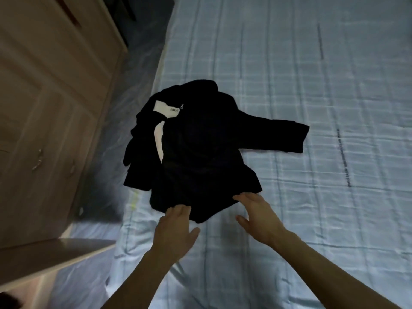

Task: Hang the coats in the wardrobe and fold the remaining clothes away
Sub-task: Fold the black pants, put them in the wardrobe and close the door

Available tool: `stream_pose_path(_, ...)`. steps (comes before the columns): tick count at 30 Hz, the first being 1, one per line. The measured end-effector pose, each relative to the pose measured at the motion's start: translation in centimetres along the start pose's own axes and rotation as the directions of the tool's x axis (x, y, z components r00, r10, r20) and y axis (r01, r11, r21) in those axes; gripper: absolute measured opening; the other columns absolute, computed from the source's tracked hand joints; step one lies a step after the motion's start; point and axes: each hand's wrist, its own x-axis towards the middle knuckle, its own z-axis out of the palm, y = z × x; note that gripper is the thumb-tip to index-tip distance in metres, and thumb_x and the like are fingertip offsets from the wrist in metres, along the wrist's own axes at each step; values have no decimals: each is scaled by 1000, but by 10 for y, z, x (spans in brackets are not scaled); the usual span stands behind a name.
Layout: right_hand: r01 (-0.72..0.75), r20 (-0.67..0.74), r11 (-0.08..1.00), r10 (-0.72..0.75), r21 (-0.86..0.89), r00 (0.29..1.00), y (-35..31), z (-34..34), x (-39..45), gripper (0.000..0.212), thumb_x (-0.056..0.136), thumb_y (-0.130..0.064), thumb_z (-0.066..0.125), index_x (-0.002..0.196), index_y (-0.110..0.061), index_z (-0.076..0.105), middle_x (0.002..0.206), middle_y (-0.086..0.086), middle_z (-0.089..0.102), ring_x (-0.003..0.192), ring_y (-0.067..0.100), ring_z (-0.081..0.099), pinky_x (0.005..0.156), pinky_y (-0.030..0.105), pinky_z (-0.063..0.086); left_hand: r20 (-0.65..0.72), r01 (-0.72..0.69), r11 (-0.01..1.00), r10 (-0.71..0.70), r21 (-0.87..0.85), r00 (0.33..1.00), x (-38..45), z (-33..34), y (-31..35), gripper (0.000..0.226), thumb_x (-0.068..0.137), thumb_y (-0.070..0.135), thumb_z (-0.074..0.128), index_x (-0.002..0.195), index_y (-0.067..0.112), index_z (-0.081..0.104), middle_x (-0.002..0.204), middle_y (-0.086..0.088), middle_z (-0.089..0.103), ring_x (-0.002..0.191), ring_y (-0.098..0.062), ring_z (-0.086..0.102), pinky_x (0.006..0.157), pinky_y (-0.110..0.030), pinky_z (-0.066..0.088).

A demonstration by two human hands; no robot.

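At the far left stands one wooden wardrobe [51, 103], its top cut off by the frame, two small metal handles [38, 160] dim on its doors; a wooden ledge [55, 253] juts out at the near left; one black garment [200, 152] lies crumpled on the pale blue checked bed sheet [312, 85], one sleeve stretched to the right, a white label with unreadable lettering on its left side, its folds lost in the dark; the left hand [176, 228] reaches with straight fingers touching the garment's near hem; the right hand [258, 215] likewise, fingers spread flat, gripping nothing.
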Motion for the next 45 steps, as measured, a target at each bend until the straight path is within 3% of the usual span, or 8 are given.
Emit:
stream_pose_path(7, 88, 30, 976, -84, -202, 996, 56, 44, 69, 78, 84, -33, 73, 151, -28, 34, 160, 4, 26, 148, 26, 20, 120, 39, 23, 4, -61, 980, 61, 187, 998, 63, 63, -11, 94, 88, 54, 63, 158, 22, 10, 164, -3, 10, 151, -25, 12, 120, -40, 21)
stream_pose_path(11, 97, 83, 939, -74, -329, 994, 75, 69, 91, 94, 81, -39, 74, 156, -30, 18, 164, 3, 10, 152, 27, 2, 123, 46, 7, -57, -108, 965, 125, 238, 990, 78, 85, -26, 99, 74, 43, 81, 155, 16, 31, 157, -10, 37, 144, -30, 36, 114, -48, 35)
stream_pose_path(18, 109, -144, 936, -165, -335, 976, 83, 76, 106, 57, 82, -11, 72, 137, -16, 57, 136, 10, 57, 130, 34, 48, 110, 52, 38, -264, -176, 972, 213, 155, 941, 96, 84, -42, 60, 61, 15, 90, 116, 9, 69, 114, -8, 69, 105, -29, 68, 94, -45, 53)
stream_pose_path(21, 76, -151, 967, -115, -245, 982, 74, 64, 112, 42, 86, -2, 64, 126, -13, 64, 120, 8, 64, 116, 29, 55, 95, 40, 50, -298, -146, 987, 162, 74, 941, 95, 67, -37, 46, 67, 10, 85, 110, 11, 69, 96, -5, 68, 89, -27, 66, 86, -41, 54)
stream_pose_path(26, 14, -145, 989, -35, -147, 989, 50, 33, 109, 21, 99, -14, 47, 115, -14, 61, 106, 6, 65, 92, 24, 60, 76, 38, 52, -369, -104, 990, 62, -95, 927, 79, 26, -29, 43, 75, 9, 80, 115, 11, 64, 98, -5, 67, 90, -29, 63, 82, -43, 51)
stream_pose_path(34, 95, -303, 995, -87, 11, 949, -2, -23, 47, 18, 98, -18, 53, 114, -18, 61, 99, 0, 69, 80, 20, 65, 67, 29, 50, -364, -115, 925, -27, -363, 931, 27, -53, -32, 41, 89, 9, 62, 124, 27, 53, 108, 4, 53, 99, -14, 55, 83, -31, 50)
stream_pose_path(40, 153, -383, 988, -154, -35, 911, -43, -77, -20, 18, 96, -20, 58, 114, -22, 63, 101, -7, 68, 80, 15, 66, 67, 25, 50, -538, -267, 900, 44, -345, 842, -26, -105, -20, 46, 83, 2, 69, 122, 25, 59, 107, 13, 52, 100, -8, 53, 80, -13, 39)
stream_pose_path(45, 224, -480, 952, -298, -206, 825, -82, -126, -91, 16, 92, -18, 67, 107, -13, 69, 91, 3, 68, 72, 27, 65, 59, 36, 50, -709, -399, 910, 209, -111, 674, -68, -150, -7, 56, 70, -13, 70, 120, 12, 68, 119, -2, 62, 105, -24, 52, 83, -36, 52)
